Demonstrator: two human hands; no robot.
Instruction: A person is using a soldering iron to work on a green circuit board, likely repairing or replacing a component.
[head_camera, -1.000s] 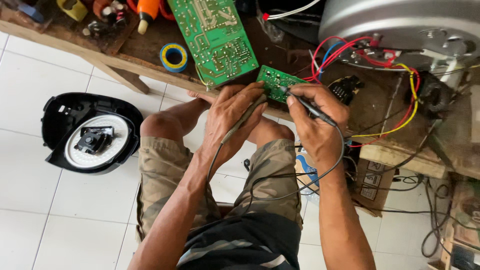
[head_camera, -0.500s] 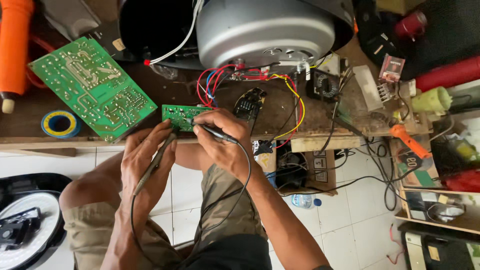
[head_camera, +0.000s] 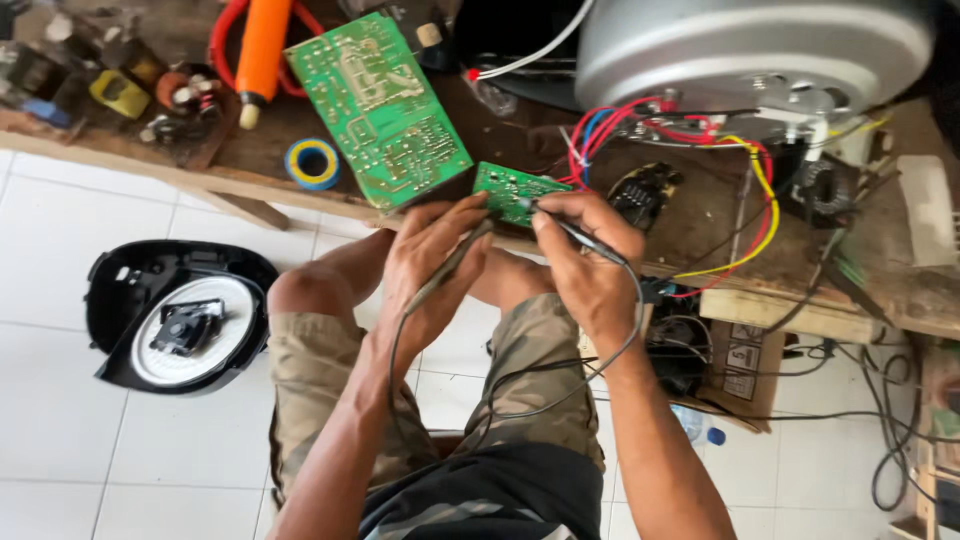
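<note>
My left hand (head_camera: 425, 265) and right hand (head_camera: 585, 262) each pinch a thin probe (head_camera: 452, 262) against the small green circuit board (head_camera: 517, 190) at the workbench (head_camera: 700, 240) edge. The board looks light, stiff, probably fragile; best held by its edges.

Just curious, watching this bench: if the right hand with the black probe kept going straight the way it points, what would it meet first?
The right hand aims its black probe up-left, so it would likely meet the small green circuit board first; the tip looks already on it, though depth is unclear.
</note>
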